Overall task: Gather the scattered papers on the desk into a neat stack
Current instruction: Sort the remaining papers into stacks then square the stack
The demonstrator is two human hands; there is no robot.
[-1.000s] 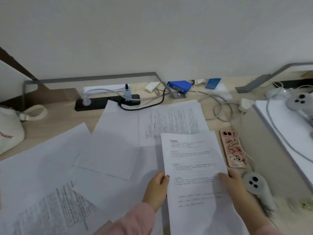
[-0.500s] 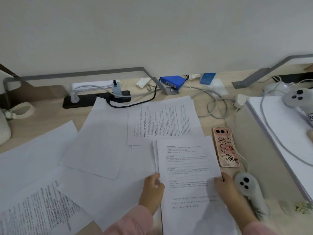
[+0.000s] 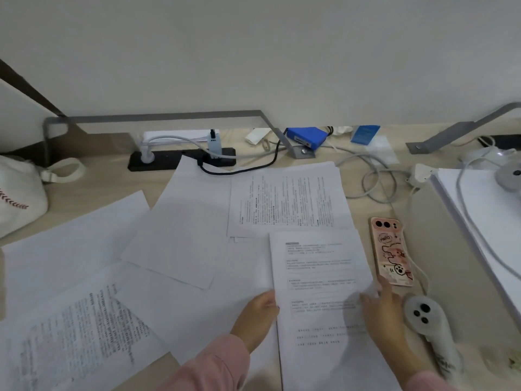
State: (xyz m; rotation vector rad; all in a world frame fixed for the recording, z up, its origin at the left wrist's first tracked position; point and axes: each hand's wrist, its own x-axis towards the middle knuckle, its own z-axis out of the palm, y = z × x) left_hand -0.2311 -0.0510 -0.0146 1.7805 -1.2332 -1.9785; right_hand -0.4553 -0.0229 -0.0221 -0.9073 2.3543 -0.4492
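A printed stack of sheets (image 3: 318,277) lies in front of me on the desk. My left hand (image 3: 258,317) grips its left edge, fingers curled under the paper. My right hand (image 3: 380,309) lies flat on its right side with fingers spread. Behind the stack rests another printed sheet (image 3: 287,198), turned sideways. Blank sheets (image 3: 180,235) overlap to the left, and a densely printed page (image 3: 81,334) lies at the lower left.
A pink phone (image 3: 392,252) lies just right of the stack, with a white controller (image 3: 431,331) below it. A black power strip (image 3: 169,160), cables and a blue box (image 3: 306,135) line the back. A white bag (image 3: 19,196) is at left, a white paper pile (image 3: 485,221) at right.
The stack stays under both hands. My right hand has opened and moved onto the top of the paper near its right edge. The view has shifted slightly.
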